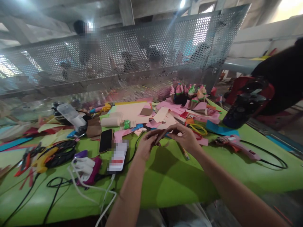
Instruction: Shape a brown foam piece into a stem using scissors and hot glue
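Observation:
Over the green-covered table, my left hand (147, 144) pinches a small brown piece of thin sheet (161, 135), which looks curved. My right hand (184, 136) is closed on the far side of the same piece, fingers bent over its upper edge. Whether the piece is paper, felt or foam I cannot tell. Just beyond the hands lie loose pink and cream sheets (163, 115) and a flat brown sheet (146, 112). Under my right hand a pencil-like stick (185, 153) rests on the table.
A pink glue gun (246, 149) with a black cord lies right, near a dark bottle (243, 104). Ice-cream-cone shapes (189, 91) stand at the back. Left are phones (118, 156), a power strip (88, 170) with cables, a yellow glue gun (44, 159) and a clear bottle (71, 116).

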